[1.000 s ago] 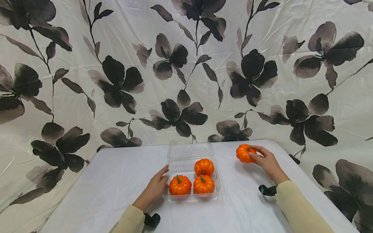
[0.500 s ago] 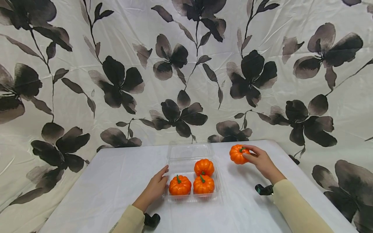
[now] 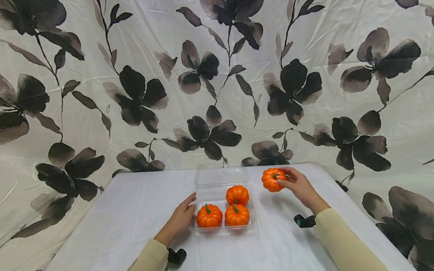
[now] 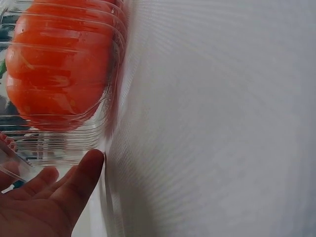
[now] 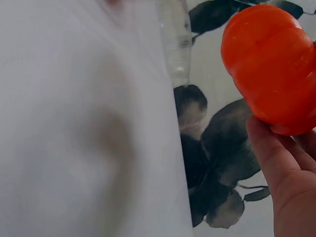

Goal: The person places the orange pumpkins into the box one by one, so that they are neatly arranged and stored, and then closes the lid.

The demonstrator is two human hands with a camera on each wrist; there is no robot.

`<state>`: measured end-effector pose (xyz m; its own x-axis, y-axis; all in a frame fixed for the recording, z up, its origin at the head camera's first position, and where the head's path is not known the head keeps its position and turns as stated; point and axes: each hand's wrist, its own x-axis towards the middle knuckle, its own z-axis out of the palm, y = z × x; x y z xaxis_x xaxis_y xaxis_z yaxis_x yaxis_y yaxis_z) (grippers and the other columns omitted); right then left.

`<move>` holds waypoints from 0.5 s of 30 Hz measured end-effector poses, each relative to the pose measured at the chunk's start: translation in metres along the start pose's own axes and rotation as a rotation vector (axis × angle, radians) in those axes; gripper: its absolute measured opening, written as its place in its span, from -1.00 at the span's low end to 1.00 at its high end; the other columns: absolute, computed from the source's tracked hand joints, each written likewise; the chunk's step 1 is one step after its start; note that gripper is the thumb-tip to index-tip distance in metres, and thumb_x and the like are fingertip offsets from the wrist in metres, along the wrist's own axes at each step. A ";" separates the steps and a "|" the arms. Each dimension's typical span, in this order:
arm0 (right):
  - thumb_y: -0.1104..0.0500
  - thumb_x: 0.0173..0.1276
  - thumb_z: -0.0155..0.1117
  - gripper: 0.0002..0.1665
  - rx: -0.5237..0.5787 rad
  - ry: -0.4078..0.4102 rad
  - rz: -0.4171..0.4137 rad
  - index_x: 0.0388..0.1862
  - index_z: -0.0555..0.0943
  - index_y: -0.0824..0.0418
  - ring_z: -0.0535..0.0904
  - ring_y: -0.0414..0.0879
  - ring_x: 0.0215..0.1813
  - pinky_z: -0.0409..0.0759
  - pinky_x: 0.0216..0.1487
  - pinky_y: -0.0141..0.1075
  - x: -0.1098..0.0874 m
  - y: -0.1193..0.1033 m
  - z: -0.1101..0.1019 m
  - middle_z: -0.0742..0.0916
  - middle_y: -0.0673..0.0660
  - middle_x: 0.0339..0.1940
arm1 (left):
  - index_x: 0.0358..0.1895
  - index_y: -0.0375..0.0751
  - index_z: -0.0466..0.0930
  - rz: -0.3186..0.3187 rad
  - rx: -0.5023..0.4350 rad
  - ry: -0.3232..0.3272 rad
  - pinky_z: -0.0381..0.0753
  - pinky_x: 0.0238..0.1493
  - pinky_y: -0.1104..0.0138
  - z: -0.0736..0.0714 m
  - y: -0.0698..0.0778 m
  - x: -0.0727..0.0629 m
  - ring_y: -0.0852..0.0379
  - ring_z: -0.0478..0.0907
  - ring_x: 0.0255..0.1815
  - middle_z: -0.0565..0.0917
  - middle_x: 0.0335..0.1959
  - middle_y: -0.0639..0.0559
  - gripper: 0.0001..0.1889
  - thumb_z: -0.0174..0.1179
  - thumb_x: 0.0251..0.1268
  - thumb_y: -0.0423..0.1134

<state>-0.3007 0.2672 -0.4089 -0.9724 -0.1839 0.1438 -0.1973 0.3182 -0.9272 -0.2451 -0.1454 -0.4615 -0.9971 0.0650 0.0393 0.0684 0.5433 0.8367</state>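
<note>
In the head view, my right hand (image 3: 301, 188) holds a small orange toy pumpkin (image 3: 273, 180) above the table, right of a clear plastic clamshell box (image 3: 207, 194). Thumb and fingers grip the pumpkin from its right side; the right wrist view shows the orange pumpkin (image 5: 271, 69) at the fingertips. Inside the box sit three more pumpkins: front left (image 3: 209, 215), front right (image 3: 237, 214) and back right (image 3: 237, 194). The back left compartment holds no pumpkin. My left hand (image 3: 179, 216) touches the box's left side with fairly straight fingers, its thumb (image 4: 81, 180) against the clear wall.
A white cloth covers the table (image 3: 142, 203). The box's transparent lid (image 3: 221, 176) lies folded back toward the far edge. Behind the table hangs a pale curtain (image 3: 244, 143) with dark flowers. Both wrists wear black cameras.
My right hand has moved left with the pumpkin, bringing it closer to the box. My left hand and the three pumpkins in the box have stayed in place.
</note>
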 end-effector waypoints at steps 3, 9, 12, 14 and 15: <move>-0.08 0.28 0.33 -0.19 -0.011 -0.003 -0.012 0.43 0.29 0.14 0.41 0.20 0.38 0.52 0.28 -0.06 0.002 -0.002 0.003 0.41 0.30 0.41 | 0.50 -0.15 0.15 0.000 0.002 0.001 0.63 0.04 0.13 0.000 0.000 -0.001 0.02 0.52 -0.02 0.39 0.39 -0.21 -0.44 -0.12 0.45 -0.26; -0.05 0.29 0.33 -0.20 -0.022 -0.016 -0.031 0.43 0.28 0.12 0.41 0.19 0.38 0.50 0.30 -0.05 0.003 -0.010 0.009 0.44 0.29 0.38 | 0.50 -0.14 0.15 -0.005 0.003 0.002 0.62 0.09 0.10 0.000 0.001 -0.002 0.01 0.52 0.01 0.39 0.40 -0.21 -0.44 -0.12 0.45 -0.25; -0.04 0.29 0.33 -0.22 -0.024 -0.030 -0.032 0.42 0.28 0.13 0.41 0.20 0.38 0.53 0.27 -0.08 0.004 -0.014 0.011 0.44 0.31 0.38 | 0.50 -0.14 0.16 -0.003 0.003 0.003 0.62 0.08 0.11 0.000 0.001 -0.002 0.00 0.51 0.02 0.40 0.39 -0.21 -0.44 -0.12 0.45 -0.25; -0.03 0.29 0.33 -0.22 -0.028 -0.043 -0.037 0.42 0.29 0.13 0.41 0.20 0.38 0.55 0.25 -0.11 0.004 -0.017 0.013 0.44 0.30 0.38 | 0.50 -0.14 0.16 -0.002 0.003 0.004 0.63 0.05 0.12 0.000 0.001 -0.002 0.00 0.51 0.02 0.40 0.39 -0.21 -0.44 -0.12 0.45 -0.26; -0.02 0.29 0.34 -0.23 -0.020 -0.048 -0.040 0.41 0.30 0.13 0.41 0.21 0.38 0.55 0.25 -0.10 0.005 -0.018 0.014 0.44 0.30 0.38 | 0.50 -0.15 0.16 -0.002 0.003 0.004 0.63 0.04 0.14 0.000 0.001 -0.002 0.00 0.51 0.02 0.40 0.39 -0.21 -0.44 -0.12 0.45 -0.26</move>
<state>-0.2999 0.2480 -0.3960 -0.9565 -0.2416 0.1636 -0.2391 0.3277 -0.9140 -0.2428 -0.1453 -0.4603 -0.9974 0.0608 0.0398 0.0666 0.5457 0.8354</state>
